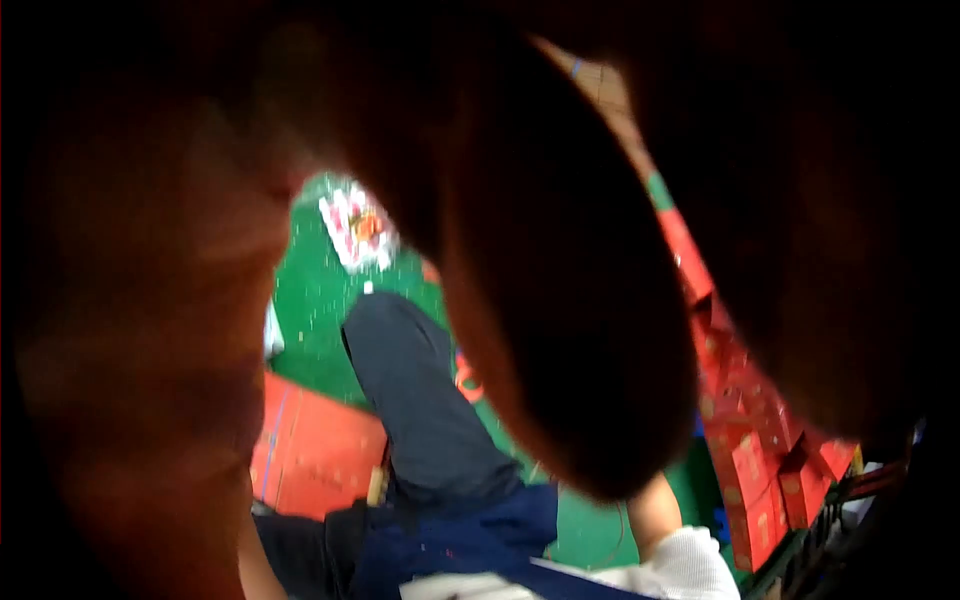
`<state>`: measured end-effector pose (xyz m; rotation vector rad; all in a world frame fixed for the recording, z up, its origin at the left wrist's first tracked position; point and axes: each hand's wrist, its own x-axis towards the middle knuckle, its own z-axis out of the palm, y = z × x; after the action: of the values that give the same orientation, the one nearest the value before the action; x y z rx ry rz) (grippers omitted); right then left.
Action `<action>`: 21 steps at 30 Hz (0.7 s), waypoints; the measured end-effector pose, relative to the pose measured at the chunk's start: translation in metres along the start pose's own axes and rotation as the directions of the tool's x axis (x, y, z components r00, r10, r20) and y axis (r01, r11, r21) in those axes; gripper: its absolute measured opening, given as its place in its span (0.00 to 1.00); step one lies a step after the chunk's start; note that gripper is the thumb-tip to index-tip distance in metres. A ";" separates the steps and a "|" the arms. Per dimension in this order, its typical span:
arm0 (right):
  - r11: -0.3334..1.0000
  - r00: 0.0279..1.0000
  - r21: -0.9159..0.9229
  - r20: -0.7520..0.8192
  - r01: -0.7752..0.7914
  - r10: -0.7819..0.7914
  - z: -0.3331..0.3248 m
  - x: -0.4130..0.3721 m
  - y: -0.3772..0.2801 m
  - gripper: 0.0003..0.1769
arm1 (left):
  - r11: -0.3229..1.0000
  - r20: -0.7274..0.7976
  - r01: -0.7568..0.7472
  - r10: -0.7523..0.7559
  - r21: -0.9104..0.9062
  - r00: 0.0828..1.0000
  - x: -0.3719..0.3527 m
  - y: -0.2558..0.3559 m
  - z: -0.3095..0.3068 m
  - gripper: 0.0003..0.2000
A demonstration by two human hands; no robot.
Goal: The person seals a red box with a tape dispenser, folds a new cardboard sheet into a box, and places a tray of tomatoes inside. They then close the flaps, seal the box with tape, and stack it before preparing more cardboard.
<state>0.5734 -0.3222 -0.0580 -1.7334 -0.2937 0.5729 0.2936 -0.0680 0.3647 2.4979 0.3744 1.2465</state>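
Observation:
A large, dark, blurred hand fills most of the view, very close to the lens. It appears to be my left hand [560, 300], since it seems to join the forearm at the lower left. Its fingers are apart and point downward, and I see nothing held between them. At the bottom right, my right forearm [655, 510] comes out of a white knitted sleeve [695, 565] and passes behind a finger. My right hand itself is hidden. Between the fingers show a dark trouser leg [410, 400] and dark blue cloth [460, 535].
Below is a green floor [320, 335] with small white scraps. A white, red and orange patterned item [360, 225] lies on it. A flat red surface [320, 445] is at the left. Several red boxes [755, 490] stand in a row along the right, beside dark rack edges.

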 end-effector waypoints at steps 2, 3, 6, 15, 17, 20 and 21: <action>0.966 0.966 -0.006 0.011 0.258 -0.258 -0.006 0.021 -0.066 0.06 | 0.987 -0.018 -0.130 0.129 -0.096 0.991 0.018 0.001 0.008 0.58; 0.887 0.893 -0.104 0.024 0.449 -0.449 -0.002 0.029 -0.120 0.05 | 0.969 -0.051 -0.197 0.192 -0.150 0.980 0.026 -0.004 0.002 0.58; 0.649 0.694 -0.336 0.018 0.682 -0.720 0.031 0.046 -0.278 0.04 | 0.857 -0.231 -0.398 0.335 -0.327 0.913 0.032 -0.039 -0.042 0.59; 0.279 0.845 -0.938 0.024 0.204 -0.535 0.100 0.300 -0.552 0.22 | 0.773 0.058 0.307 -0.332 -0.555 0.941 0.082 -0.323 -0.014 0.20; 0.146 0.895 -0.985 0.015 0.089 -0.445 0.120 0.340 -0.557 0.23 | 0.773 0.137 0.404 -0.389 -0.489 0.911 0.097 -0.387 0.029 0.15; -0.025 0.967 -0.993 0.117 0.114 -0.228 0.130 0.351 -0.575 0.19 | 0.905 0.199 0.297 -0.245 -0.303 0.949 0.150 -0.411 0.076 0.18; 0.055 0.954 -0.984 0.150 0.170 -0.261 0.136 0.340 -0.578 0.18 | 0.946 0.178 0.218 -0.178 -0.240 0.968 0.187 -0.390 0.085 0.16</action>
<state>0.8522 0.0977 0.4043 -2.9893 -1.1130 -0.0646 0.4365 0.3429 0.2966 2.2528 0.3873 0.9498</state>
